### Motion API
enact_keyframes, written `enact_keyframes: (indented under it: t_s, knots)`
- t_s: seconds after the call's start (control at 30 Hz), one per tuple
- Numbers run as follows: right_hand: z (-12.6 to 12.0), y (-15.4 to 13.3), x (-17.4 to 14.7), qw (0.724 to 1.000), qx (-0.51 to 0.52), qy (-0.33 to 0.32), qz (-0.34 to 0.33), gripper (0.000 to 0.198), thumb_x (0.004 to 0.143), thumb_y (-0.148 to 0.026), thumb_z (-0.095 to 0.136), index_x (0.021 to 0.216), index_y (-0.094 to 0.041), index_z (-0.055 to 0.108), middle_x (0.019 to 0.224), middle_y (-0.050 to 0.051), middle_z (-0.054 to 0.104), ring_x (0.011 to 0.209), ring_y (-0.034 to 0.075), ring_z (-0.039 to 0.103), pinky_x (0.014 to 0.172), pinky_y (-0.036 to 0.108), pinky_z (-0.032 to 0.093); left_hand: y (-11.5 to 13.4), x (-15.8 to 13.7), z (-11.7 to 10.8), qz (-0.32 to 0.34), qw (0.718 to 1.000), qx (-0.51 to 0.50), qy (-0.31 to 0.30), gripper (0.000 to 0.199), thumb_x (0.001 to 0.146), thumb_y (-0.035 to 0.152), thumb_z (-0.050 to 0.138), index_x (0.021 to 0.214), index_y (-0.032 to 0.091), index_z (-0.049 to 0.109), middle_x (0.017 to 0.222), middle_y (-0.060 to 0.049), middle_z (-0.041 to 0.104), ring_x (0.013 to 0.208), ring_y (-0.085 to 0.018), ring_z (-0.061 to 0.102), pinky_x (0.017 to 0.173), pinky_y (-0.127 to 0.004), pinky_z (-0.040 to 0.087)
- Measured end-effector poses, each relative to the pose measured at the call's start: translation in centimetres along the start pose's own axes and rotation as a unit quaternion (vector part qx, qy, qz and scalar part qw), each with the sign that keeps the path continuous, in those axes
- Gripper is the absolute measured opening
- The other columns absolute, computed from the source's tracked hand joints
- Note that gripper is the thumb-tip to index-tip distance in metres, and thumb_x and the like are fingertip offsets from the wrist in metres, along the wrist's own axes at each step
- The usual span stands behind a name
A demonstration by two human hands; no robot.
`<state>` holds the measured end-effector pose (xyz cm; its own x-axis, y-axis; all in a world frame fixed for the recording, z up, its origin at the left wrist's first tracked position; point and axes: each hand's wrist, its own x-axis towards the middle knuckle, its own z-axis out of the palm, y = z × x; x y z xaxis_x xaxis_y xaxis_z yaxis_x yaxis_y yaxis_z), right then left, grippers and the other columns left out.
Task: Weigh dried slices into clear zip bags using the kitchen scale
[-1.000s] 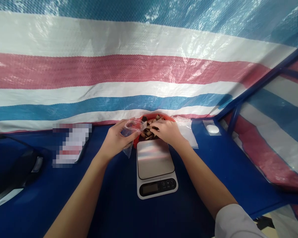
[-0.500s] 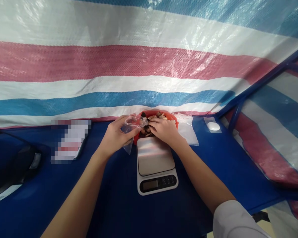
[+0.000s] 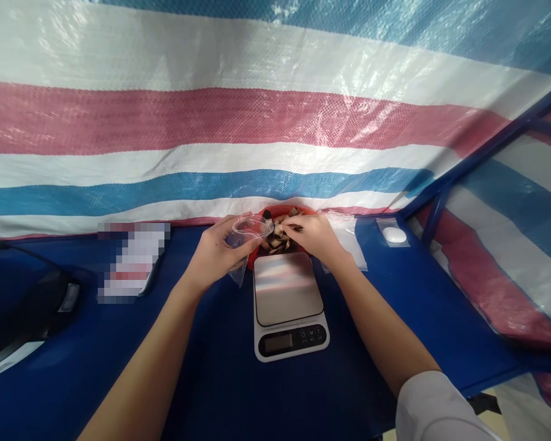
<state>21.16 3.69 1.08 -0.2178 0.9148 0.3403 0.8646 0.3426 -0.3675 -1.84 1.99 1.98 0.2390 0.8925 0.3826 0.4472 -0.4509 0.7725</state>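
My left hand [image 3: 217, 252] grips a clear plastic bag [image 3: 239, 272], its round mouth held open and turned toward the right. Dried brown-and-cream slices [image 3: 278, 244], whose exact kind I cannot tell, fill a red basket [image 3: 251, 260] at the back of the table. Over the basket, just right of the bag's mouth, my right hand [image 3: 318, 237] pinches a few of these slices between thumb and fingers. In front of the basket stands a white kitchen scale [image 3: 288, 288] with a bare metal plate.
Flat clear bags [image 3: 356, 248] lie right of the basket, and farther right a white oval object [image 3: 394, 235] rests on a small clear packet. A blurred-out phone-like item [image 3: 135, 263] and a black bag-like object [image 3: 32, 306] are at left. Striped sheeting [image 3: 211, 116] hangs behind.
My right hand has lifted from among the slices and drawn slightly right, with a few pinched in its fingers. My left hand and the bag have stayed nearly in place.
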Motion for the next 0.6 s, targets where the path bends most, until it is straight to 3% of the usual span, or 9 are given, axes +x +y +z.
enact_keyframes:
  t_s: [0.1, 0.3, 0.47, 0.6]
  knots:
    - [-1.1, 0.4, 0.0, 0.992, 0.127, 0.01, 0.011, 0.017, 0.089, -0.027, 0.065, 0.091, -0.026, 0.082, 0.087, 0.0, 0.08, 0.077, 0.018, 0.072, 0.074, 0.028, 0.053, 0.0, 0.0, 0.1, 0.016, 1.0, 0.0, -0.009, 0.046, 0.082, 0.049, 0.075, 0.12, 0.023, 0.071, 0.118, -0.008, 0.075, 0.11, -0.029, 0.069, 0.105, -0.044, 0.052]
    - [-3.3, 0.2, -0.4, 0.939, 0.344, 0.01, 0.0, 0.017, 0.086, -0.034, 0.072, 0.094, -0.023, 0.081, 0.094, 0.001, 0.081, 0.086, 0.019, 0.075, 0.081, 0.03, 0.059, 0.3, 0.0, 0.5, 0.057, 0.997, 0.01, -0.045, 0.038, 0.084, 0.045, 0.072, 0.116, 0.024, 0.072, 0.126, -0.008, 0.071, 0.117, -0.029, 0.066, 0.106, -0.044, 0.051]
    - [-4.2, -1.2, -0.9, 0.942, 0.333, -0.007, -0.024, 0.017, 0.088, -0.034, 0.069, 0.093, -0.023, 0.082, 0.094, 0.002, 0.08, 0.084, 0.019, 0.074, 0.077, 0.03, 0.059, 0.7, -0.3, 0.9, 0.056, 0.996, 0.005, -0.064, 0.047, 0.083, 0.044, 0.073, 0.125, 0.022, 0.069, 0.126, -0.009, 0.069, 0.115, -0.029, 0.066, 0.098, -0.041, 0.056]
    - [-4.2, -2.4, -1.2, 0.957, 0.284, -0.026, -0.059, 0.017, 0.09, -0.031, 0.067, 0.093, -0.024, 0.082, 0.086, 0.0, 0.078, 0.076, 0.016, 0.071, 0.071, 0.026, 0.054, 1.1, -0.5, 1.1, 0.063, 0.994, -0.008, -0.089, 0.041, 0.085, 0.039, 0.071, 0.122, 0.023, 0.07, 0.121, -0.008, 0.068, 0.106, -0.025, 0.068, 0.089, -0.034, 0.058]
